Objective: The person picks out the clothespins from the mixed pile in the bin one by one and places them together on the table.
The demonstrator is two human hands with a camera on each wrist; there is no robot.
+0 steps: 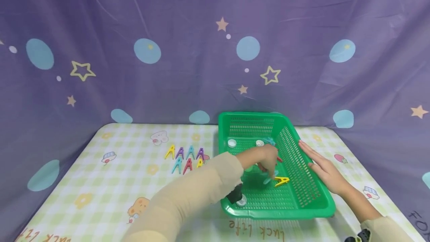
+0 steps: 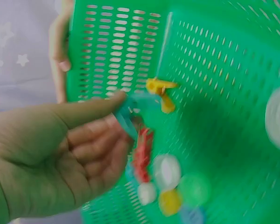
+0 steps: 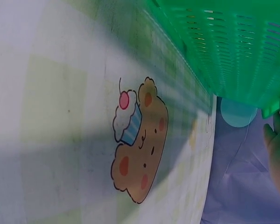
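The blue clip [image 2: 142, 101] is over the basket floor, pinched between thumb and fingers of the left hand [image 1: 268, 158]. The hold looks to be near one end, so the clip could swing or slip out if the pinch eases or its free end catches. A yellow clip [image 1: 282, 180] lies just beside it; whether they touch I cannot tell. If they hook together, both might lift and the second drop anywhere. Red clips [image 2: 142, 156] sit close below the fingers and could be dragged along, as could the nearby round caps, such as the green one [image 2: 196, 189]. The black wrist camera [image 1: 235, 194] is near the basket's [image 1: 275, 214] left rim; a low sideways pull could knock it there. The right hand [image 1: 326, 167] lies along the basket's right side, fingers straight, not curled round the rim as far as the head view shows, so a bump might slide the basket. Left of it, two rows of clips [image 1: 187, 166] stand out on the table [image 1: 111, 182]; the left sleeve [image 1: 201, 182] partly hides them and could sweep them askew.
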